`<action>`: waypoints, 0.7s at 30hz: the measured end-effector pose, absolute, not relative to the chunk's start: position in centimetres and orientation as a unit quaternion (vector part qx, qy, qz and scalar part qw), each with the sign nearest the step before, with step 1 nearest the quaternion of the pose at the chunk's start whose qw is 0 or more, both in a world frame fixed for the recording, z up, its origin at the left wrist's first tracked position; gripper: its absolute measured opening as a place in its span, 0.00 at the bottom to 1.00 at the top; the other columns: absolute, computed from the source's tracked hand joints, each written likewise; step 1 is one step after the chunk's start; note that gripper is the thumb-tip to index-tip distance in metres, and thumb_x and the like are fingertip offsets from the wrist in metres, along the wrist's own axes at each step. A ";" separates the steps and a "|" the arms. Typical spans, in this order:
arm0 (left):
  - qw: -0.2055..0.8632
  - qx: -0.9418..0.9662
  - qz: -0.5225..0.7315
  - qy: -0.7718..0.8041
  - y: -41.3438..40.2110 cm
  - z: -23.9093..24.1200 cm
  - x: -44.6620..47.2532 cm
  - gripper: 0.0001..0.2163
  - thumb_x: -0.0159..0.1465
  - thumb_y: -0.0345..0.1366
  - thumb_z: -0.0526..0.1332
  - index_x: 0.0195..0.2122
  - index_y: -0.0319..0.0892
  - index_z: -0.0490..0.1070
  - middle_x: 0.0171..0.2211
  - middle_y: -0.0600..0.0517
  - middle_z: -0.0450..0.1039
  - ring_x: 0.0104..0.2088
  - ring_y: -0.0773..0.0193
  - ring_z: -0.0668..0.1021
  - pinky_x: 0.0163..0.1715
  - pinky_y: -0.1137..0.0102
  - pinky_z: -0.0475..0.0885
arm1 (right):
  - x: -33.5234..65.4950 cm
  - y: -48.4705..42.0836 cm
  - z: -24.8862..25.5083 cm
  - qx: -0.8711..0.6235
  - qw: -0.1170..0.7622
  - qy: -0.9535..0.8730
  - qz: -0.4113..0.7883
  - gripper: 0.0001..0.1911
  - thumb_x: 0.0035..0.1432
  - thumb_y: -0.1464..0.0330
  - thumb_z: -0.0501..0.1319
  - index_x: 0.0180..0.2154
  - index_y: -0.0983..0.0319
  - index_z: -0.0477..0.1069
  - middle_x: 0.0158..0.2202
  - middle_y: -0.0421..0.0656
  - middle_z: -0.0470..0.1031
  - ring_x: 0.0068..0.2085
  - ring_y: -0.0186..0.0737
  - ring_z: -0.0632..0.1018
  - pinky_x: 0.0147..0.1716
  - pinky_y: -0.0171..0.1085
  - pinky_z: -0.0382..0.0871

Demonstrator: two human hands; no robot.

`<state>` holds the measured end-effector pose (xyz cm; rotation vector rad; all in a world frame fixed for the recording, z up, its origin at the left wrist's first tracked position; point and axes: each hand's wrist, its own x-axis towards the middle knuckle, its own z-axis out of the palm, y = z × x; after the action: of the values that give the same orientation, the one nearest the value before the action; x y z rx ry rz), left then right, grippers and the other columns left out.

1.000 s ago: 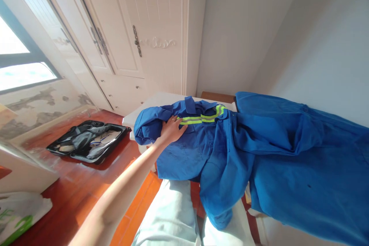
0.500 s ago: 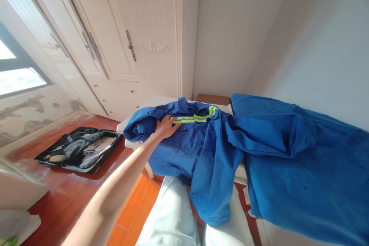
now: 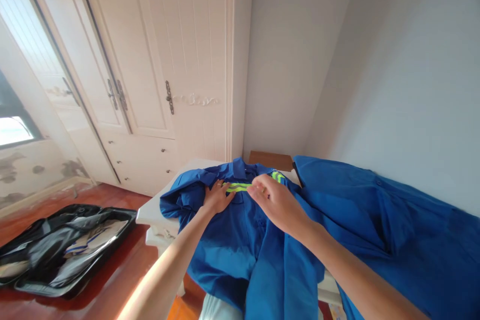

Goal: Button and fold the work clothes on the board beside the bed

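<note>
A blue work jacket (image 3: 221, 240) with a yellow-green and grey reflective strip (image 3: 238, 187) across its chest lies over a white table (image 3: 153, 208), its lower part hanging over the near edge. My left hand (image 3: 218, 197) rests flat on the chest at the left end of the strip, fingers spread. Over the middle of the strip is my right hand (image 3: 275, 202), its thumb and fingers pinched together; what they hold, if anything, is hidden. The jacket's collar (image 3: 239, 166) points away from me.
More blue cloth (image 3: 423, 240) is spread at the right, against the grey wall (image 3: 393, 85). An open black suitcase (image 3: 80, 265) with clothes inside lies on the red floor at the left. A white wardrobe (image 3: 198, 50) stands behind, and a brown wooden piece (image 3: 270, 160) shows beyond the jacket.
My right hand has come into view from the right and reached the jacket's chest. My left hand stays on the jacket. The view has tilted up and shifted closer.
</note>
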<state>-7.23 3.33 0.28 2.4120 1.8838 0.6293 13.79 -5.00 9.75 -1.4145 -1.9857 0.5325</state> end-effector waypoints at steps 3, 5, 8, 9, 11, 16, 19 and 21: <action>0.013 0.774 0.215 0.595 3.6 0.2 -7.5 0.21 0.65 0.50 0.49 0.55 0.53 0.71 0.59 0.43 0.67 0.62 0.43 0.64 0.56 0.42 0.59 | 12.8 -0.9 8.4 -0.633 0.177 -0.741 0.136 0.22 0.65 0.53 0.53 0.46 0.65 0.69 0.44 0.55 0.76 0.46 0.52 0.77 0.44 0.44 0.68; 0.012 0.776 0.239 0.583 3.7 -0.1 -7.5 0.21 0.65 0.49 0.50 0.54 0.52 0.72 0.57 0.42 0.69 0.62 0.43 0.65 0.55 0.43 0.60 | 12.6 1.6 6.6 -0.678 0.113 -0.714 0.130 0.24 0.61 0.53 0.57 0.45 0.69 0.70 0.46 0.63 0.75 0.49 0.60 0.76 0.43 0.47 0.68; 0.007 0.772 0.291 0.565 3.9 -0.5 -7.2 0.18 0.60 0.43 0.57 0.52 0.55 0.74 0.54 0.42 0.71 0.61 0.43 0.65 0.55 0.45 0.61 | 13.1 3.9 4.2 -0.689 0.113 -0.700 0.149 0.22 0.57 0.57 0.62 0.43 0.70 0.71 0.47 0.67 0.74 0.51 0.66 0.74 0.45 0.51 0.67; 0.001 0.771 0.310 0.556 4.0 -0.6 -7.1 0.18 0.59 0.40 0.59 0.50 0.56 0.74 0.53 0.43 0.71 0.61 0.44 0.65 0.56 0.46 0.61 | 13.4 4.4 3.8 -0.687 0.118 -0.699 0.159 0.19 0.57 0.59 0.62 0.41 0.69 0.71 0.47 0.66 0.74 0.51 0.65 0.74 0.45 0.50 0.67; -0.015 0.780 0.332 0.531 3.8 -0.5 -7.0 0.16 0.58 0.36 0.60 0.47 0.58 0.76 0.51 0.43 0.72 0.59 0.46 0.66 0.55 0.50 0.63 | 14.3 5.0 3.4 -0.675 0.127 -0.699 0.201 0.10 0.58 0.65 0.60 0.35 0.66 0.72 0.44 0.61 0.76 0.49 0.60 0.76 0.43 0.46 0.69; -0.019 0.837 0.277 0.471 3.0 0.7 -6.3 0.15 0.65 0.32 0.51 0.43 0.46 0.77 0.41 0.43 0.73 0.45 0.53 0.74 0.46 0.58 0.70 | 17.3 5.9 3.7 -0.610 0.161 -0.676 0.381 0.09 0.59 0.67 0.57 0.27 0.63 0.66 0.31 0.49 0.78 0.32 0.42 0.80 0.26 0.33 0.70; 0.048 0.831 0.299 0.468 2.8 1.6 -4.5 0.13 0.66 0.34 0.52 0.47 0.44 0.74 0.41 0.46 0.73 0.40 0.58 0.76 0.42 0.65 0.71 | 19.1 5.9 3.1 -0.569 0.208 -0.656 0.450 0.10 0.60 0.64 0.57 0.29 0.63 0.66 0.28 0.43 0.77 0.31 0.34 0.79 0.27 0.28 0.70; 0.100 0.820 0.319 0.466 3.0 2.0 -2.7 0.13 0.66 0.39 0.54 0.49 0.45 0.73 0.42 0.47 0.73 0.37 0.60 0.76 0.37 0.68 0.72 | 19.9 5.8 2.4 -0.539 0.261 -0.625 0.500 0.12 0.58 0.61 0.60 0.29 0.63 0.66 0.25 0.41 0.76 0.28 0.31 0.78 0.27 0.27 0.70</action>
<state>-2.69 2.96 2.04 2.4227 1.3762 0.9426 19.94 5.81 2.37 -1.4604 -1.6918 1.3542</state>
